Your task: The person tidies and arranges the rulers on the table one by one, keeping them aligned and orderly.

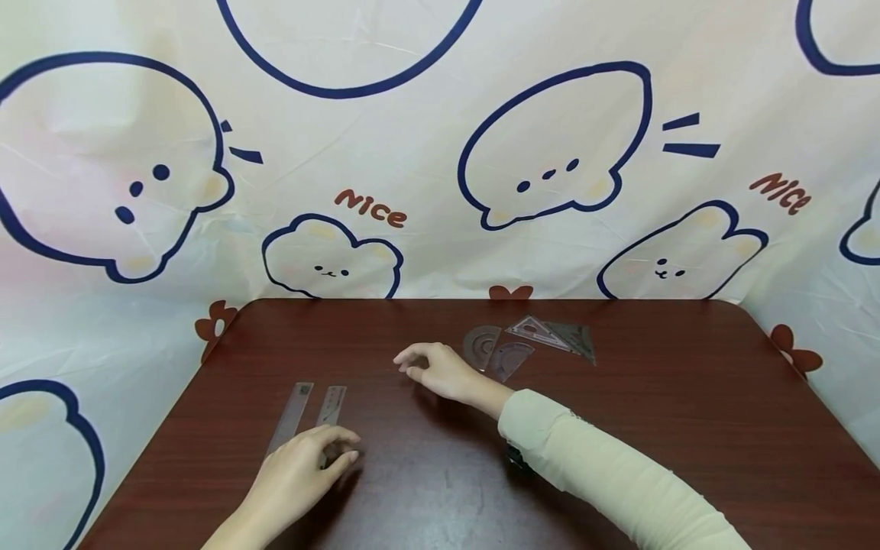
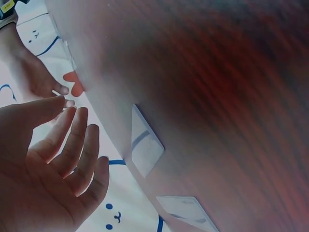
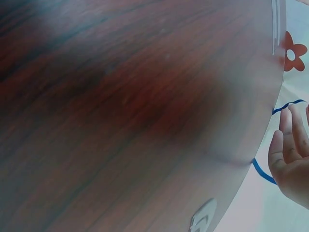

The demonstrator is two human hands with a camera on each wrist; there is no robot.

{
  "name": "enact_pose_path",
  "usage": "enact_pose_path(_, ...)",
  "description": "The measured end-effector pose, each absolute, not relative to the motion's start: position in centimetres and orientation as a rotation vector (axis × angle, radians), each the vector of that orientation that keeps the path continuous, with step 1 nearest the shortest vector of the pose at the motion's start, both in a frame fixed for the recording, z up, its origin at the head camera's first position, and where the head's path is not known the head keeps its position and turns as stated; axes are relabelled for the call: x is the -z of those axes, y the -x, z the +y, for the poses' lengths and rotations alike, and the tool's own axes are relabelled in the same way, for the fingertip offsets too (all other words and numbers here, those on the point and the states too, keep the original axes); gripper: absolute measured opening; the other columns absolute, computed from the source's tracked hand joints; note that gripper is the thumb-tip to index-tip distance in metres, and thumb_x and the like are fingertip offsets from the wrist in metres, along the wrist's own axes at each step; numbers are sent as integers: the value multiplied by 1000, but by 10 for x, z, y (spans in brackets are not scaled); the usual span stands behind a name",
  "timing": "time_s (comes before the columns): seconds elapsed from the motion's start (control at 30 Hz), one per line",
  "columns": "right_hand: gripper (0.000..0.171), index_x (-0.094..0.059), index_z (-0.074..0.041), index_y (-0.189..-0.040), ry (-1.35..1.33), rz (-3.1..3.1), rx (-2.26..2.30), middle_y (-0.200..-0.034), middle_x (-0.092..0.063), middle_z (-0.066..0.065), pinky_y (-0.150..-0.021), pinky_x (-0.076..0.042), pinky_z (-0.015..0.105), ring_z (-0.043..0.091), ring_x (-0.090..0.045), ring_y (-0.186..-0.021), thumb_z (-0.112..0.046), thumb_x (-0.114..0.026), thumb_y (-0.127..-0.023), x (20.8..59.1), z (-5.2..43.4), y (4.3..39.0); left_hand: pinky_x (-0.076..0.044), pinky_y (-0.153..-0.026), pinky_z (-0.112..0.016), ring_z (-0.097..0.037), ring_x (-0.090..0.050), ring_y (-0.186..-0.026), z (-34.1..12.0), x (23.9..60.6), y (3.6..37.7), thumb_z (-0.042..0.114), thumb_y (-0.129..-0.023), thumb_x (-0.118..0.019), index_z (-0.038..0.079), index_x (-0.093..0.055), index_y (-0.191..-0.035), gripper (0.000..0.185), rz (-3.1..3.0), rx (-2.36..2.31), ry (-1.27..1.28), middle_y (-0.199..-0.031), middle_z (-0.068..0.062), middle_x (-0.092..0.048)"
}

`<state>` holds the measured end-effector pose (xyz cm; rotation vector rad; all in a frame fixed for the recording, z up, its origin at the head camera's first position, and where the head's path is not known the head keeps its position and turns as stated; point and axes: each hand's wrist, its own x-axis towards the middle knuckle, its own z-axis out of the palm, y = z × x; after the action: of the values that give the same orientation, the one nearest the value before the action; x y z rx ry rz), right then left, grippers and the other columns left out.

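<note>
The grip of the left hand (image 1: 302,470) is loose, fingers lightly bent and resting on the near end of the shorter straight ruler (image 1: 331,407), which lies flat on the table (image 1: 653,397) beside a longer ruler (image 1: 292,416). The right hand (image 1: 440,370) hovers mid-table, fingers relaxed, holding nothing, forearm angled in from the right; protractors (image 1: 495,351) and set squares (image 1: 553,334) lie just behind it.

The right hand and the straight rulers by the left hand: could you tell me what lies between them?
Only bare table lies between the right hand and the two rulers; the head view shows this.
</note>
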<state>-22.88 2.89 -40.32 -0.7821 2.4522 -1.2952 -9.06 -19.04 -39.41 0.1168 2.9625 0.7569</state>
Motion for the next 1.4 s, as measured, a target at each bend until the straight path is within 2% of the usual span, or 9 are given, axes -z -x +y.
enact_pose_path(0.23,25,-68,-5,-121,779,2479,1307,-107,-70,6,-78,-45,30,16,-61,-97,-4,-57,-99,405,44,230,-46,-59,-32,-1,-55,-68,-187,397,93,22,-86,-79,28,-72,-98,14,2995,-751,-180,-85,18,-63)
enact_pose_path(0.57,24,-68,-5,-120,761,2503,1304,-106,-70,4,-80,-47,32,18,-62,-99,-2,-57,-98,410,65,233,-44,-59,-30,4,-51,-67,-179,398,97,22,-85,-80,30,-72,-95,15,3036,-747,-270,-81,22,-59)
enact_pose_path(0.87,24,-68,-5,-119,671,2541,1328,-107,-70,9,-78,-50,33,23,-65,-98,-2,-57,-99,411,90,235,-47,-64,-33,-5,-58,-78,-167,394,108,22,-84,-80,28,-73,-94,13,3078,-709,-367,-91,19,-64)
enact_pose_path(1.0,23,-68,-4,-118,624,2565,1371,-105,-71,8,-76,-52,32,26,-67,-96,0,-58,-98,415,103,237,-49,-66,-35,-7,-61,-81,-161,397,113,22,-85,-80,25,-73,-100,17,3088,-721,-398,-91,17,-65)
enact_pose_path(1.23,23,-70,-6,-116,543,2631,1401,-103,-71,8,-62,-46,32,24,-63,-81,0,-58,-98,411,124,243,-51,-72,-43,-14,-65,-89,-150,402,123,24,-87,-78,23,-72,-109,24,3069,-790,-385,-99,11,-67)
enact_pose_path(1.4,22,-69,-6,-117,529,2658,1382,-105,-71,10,-61,-44,31,22,-59,-80,-1,-58,-98,410,137,251,-51,-72,-44,-17,-66,-91,-142,403,133,23,-87,-77,21,-72,-111,25,3069,-829,-425,-105,8,-68)
